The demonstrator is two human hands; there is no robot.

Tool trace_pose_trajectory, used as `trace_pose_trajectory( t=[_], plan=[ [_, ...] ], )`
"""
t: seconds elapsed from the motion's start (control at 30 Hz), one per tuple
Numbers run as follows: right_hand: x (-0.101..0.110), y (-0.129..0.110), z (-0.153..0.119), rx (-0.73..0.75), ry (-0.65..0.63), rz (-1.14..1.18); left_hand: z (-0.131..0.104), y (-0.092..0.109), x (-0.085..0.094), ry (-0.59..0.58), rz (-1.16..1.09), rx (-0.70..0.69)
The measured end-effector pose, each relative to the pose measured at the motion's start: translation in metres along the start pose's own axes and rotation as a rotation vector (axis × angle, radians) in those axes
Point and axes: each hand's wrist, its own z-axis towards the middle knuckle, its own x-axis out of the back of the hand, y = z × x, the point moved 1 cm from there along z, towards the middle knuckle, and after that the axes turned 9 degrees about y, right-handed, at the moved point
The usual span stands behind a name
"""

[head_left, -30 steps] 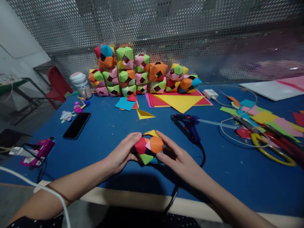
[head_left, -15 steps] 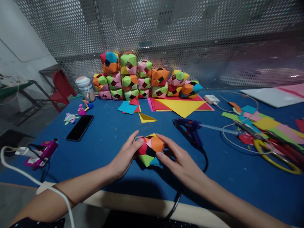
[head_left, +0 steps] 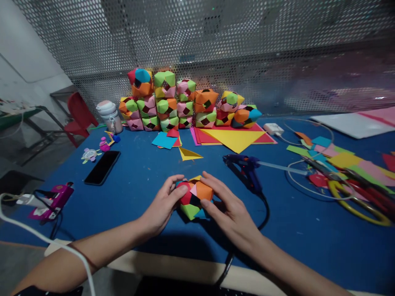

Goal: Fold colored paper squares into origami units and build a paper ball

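Between my two hands is a folded paper ball (head_left: 194, 199) with red, orange, green, blue, yellow and pink faces and dark openings. It is at the near middle of the blue table (head_left: 129, 205). My left hand (head_left: 165, 201) grips its left side, thumb on the red face and fingers curled behind. My right hand (head_left: 230, 207) holds the right side, thumb on the orange face and fingers over the top right. Beyond the right hand lies a blue glue gun (head_left: 248, 168) with a clear stick in its back. A folded yellow paper piece (head_left: 189, 154) lies past the ball.
Stacked paper balls (head_left: 166, 107) line the mesh wall. Coloured sheets (head_left: 237, 139) lie before them. Left are a phone (head_left: 103, 167), a purple power strip (head_left: 55, 201) and a bottle (head_left: 109, 115). Right are yellow-handled scissors (head_left: 354, 207), paper scraps (head_left: 348, 162) and a white cable charger (head_left: 273, 129).
The fingers of my left hand have curled in closer behind the ball. My right hand has shifted slightly on it. The ball stays almost in place.
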Motion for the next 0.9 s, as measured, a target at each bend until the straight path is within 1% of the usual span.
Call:
trace_pose_trajectory(
  t=[0.23, 0.4, 0.53, 0.77, 0.9],
  plan=[
    [0.0007, -0.0007, -0.0022, -0.079, 0.001, 0.010, 0.0014, -0.0013, 0.0006, -0.004, 0.008, -0.031],
    [-0.0007, -0.0006, -0.0025, -0.093, -0.009, 0.006, 0.0028, -0.0031, 0.0033, -0.007, 0.107, -0.070],
    [-0.0011, -0.0007, -0.0022, -0.102, -0.010, -0.005, 0.0026, -0.0045, 0.0049, -0.013, 0.189, -0.068],
    [-0.0007, -0.0021, -0.0005, -0.099, -0.003, -0.009, 0.0020, -0.0042, 0.0029, -0.029, 0.170, -0.063],
    [-0.0016, -0.0018, -0.0016, -0.092, -0.015, -0.008, 0.0009, -0.0059, 0.0023, -0.011, 0.179, -0.079]
  ],
)
